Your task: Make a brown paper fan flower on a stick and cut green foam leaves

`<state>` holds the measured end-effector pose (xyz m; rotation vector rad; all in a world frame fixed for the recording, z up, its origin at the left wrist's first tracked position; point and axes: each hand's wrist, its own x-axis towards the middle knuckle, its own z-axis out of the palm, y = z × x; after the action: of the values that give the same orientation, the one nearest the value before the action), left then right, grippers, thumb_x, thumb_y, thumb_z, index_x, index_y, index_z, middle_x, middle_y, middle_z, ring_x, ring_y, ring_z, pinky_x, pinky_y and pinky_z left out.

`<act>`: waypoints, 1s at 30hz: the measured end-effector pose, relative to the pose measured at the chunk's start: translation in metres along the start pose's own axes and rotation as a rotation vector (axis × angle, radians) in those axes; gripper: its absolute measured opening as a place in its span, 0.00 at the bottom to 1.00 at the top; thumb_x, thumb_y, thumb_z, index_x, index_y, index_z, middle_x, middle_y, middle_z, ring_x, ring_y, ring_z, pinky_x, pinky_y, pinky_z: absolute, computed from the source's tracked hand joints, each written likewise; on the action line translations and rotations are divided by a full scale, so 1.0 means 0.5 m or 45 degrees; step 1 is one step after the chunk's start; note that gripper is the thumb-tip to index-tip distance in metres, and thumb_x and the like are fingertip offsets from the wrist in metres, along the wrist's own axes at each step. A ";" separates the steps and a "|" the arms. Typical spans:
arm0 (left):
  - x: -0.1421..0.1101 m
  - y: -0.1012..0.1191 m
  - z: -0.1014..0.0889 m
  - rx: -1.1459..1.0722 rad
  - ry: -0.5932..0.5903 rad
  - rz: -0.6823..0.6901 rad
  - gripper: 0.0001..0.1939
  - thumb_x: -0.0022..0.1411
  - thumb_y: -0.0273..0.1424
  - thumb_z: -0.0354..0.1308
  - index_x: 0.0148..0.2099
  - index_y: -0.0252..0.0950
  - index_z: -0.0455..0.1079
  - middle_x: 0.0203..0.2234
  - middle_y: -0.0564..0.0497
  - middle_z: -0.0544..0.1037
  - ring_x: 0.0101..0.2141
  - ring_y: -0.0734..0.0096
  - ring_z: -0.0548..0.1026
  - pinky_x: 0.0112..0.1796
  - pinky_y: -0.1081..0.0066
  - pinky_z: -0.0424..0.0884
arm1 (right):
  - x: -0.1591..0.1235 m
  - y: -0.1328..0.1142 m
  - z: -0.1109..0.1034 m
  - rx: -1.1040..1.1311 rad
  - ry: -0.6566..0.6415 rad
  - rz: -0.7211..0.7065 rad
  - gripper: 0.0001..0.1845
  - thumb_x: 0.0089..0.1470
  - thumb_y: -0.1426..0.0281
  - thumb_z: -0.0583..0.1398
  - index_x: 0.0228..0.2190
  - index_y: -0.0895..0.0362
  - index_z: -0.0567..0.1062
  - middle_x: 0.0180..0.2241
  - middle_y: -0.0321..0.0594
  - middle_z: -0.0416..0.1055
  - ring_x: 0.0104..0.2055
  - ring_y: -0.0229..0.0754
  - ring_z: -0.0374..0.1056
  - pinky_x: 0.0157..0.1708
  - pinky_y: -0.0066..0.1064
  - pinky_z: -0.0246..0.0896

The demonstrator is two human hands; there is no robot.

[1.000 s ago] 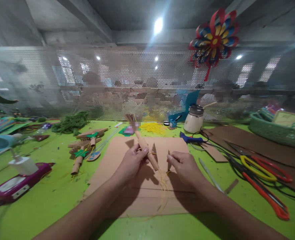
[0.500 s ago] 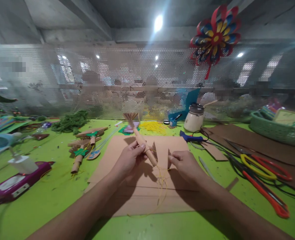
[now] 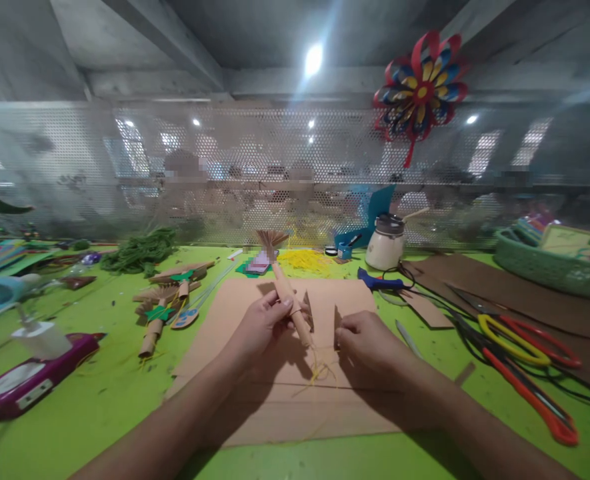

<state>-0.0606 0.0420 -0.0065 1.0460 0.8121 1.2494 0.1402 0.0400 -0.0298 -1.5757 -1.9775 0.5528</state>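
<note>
My left hand [image 3: 257, 328] is closed around a rolled brown paper tube [image 3: 285, 288], which tilts away from me and has a pleated fan top [image 3: 271, 241]. A small dark brown flap stands beside the tube near my left fingertips; whether it is attached cannot be told. Between the thumb and fingers of my right hand [image 3: 367, 339] is a small brown card piece [image 3: 337, 327], a short gap from the tube. Yellow string [image 3: 321, 371] dangles in loops from the tube's lower end, over brown cardboard sheets [image 3: 245, 423].
Similar paper figures [image 3: 155, 320] with green stars lie left, behind a purple power strip [image 3: 29, 383]. On the right are a blue glue gun [image 3: 383, 280], scissors [image 3: 515, 339], a red cutter [image 3: 529, 393] and a green basket [image 3: 549, 263]. A white jar [image 3: 385, 247] stands behind.
The view has tilted slightly upward. The tube now points a little more upright, and the yellow string loops have drawn closer together. Both hands keep their holds.
</note>
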 end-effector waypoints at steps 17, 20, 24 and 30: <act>-0.051 -0.024 0.040 -0.079 -0.228 -0.231 0.12 0.54 0.32 0.62 0.41 0.37 0.70 0.29 0.49 0.73 0.29 0.70 0.71 0.30 0.71 0.66 | 0.010 -0.031 -0.051 0.405 0.175 -0.159 0.15 0.52 0.66 0.55 0.22 0.61 0.75 0.24 0.41 0.72 0.29 0.41 0.66 0.29 0.29 0.58; -0.091 -0.017 0.063 -0.180 -0.316 -0.381 0.14 0.58 0.32 0.59 0.48 0.43 0.68 0.33 0.50 0.72 0.32 0.71 0.71 0.33 0.70 0.66 | 0.009 -0.037 -0.055 0.590 0.215 -0.217 0.17 0.54 0.63 0.55 0.25 0.62 0.76 0.25 0.40 0.72 0.30 0.41 0.65 0.32 0.30 0.59; -0.109 -0.010 0.077 -0.138 -0.455 -0.501 0.11 0.57 0.29 0.59 0.44 0.40 0.70 0.32 0.48 0.72 0.32 0.70 0.71 0.37 0.68 0.66 | 0.003 -0.046 -0.057 0.885 0.216 -0.246 0.16 0.53 0.61 0.57 0.28 0.61 0.76 0.27 0.39 0.71 0.31 0.40 0.65 0.33 0.30 0.60; -0.105 -0.012 0.079 -0.182 -0.517 -0.562 0.09 0.59 0.29 0.58 0.43 0.39 0.69 0.35 0.45 0.74 0.33 0.67 0.73 0.40 0.63 0.66 | 0.004 -0.045 -0.063 0.955 0.364 -0.229 0.13 0.49 0.62 0.61 0.23 0.60 0.75 0.22 0.36 0.67 0.26 0.36 0.61 0.29 0.29 0.58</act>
<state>-0.0305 -0.0163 -0.0018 0.9015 0.5857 0.6791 0.1433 0.0363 0.0084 -0.9371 -1.4278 0.8191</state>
